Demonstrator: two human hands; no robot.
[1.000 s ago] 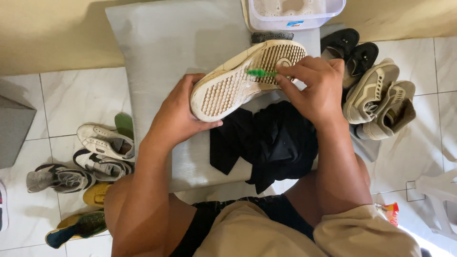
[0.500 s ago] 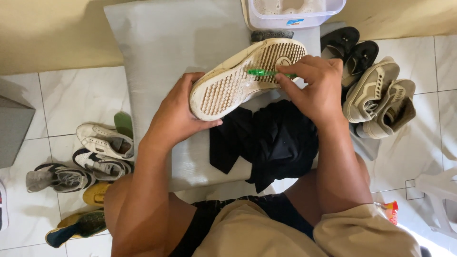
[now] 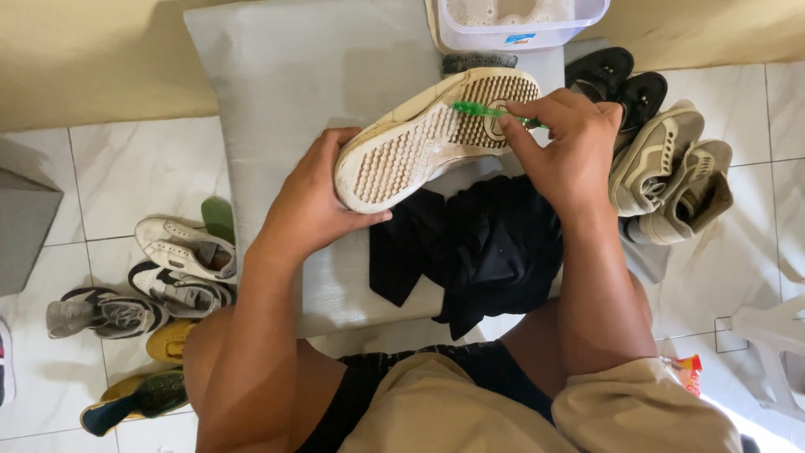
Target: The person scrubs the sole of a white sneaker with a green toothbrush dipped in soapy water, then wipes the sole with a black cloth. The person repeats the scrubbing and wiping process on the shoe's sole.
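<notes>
While my left hand (image 3: 314, 201) clamps the sneaker (image 3: 436, 138) sole-up, my right hand (image 3: 570, 147) pinches the green toothbrush (image 3: 482, 110); short, firm strokes along the grooves work best.

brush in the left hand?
No, the right hand holds the green brush on the shoe sole; the left hand grips the shoe.

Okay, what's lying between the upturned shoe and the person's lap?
In the head view, a crumpled black cloth lies on the grey mat, between the white shoe and the lap.
</notes>
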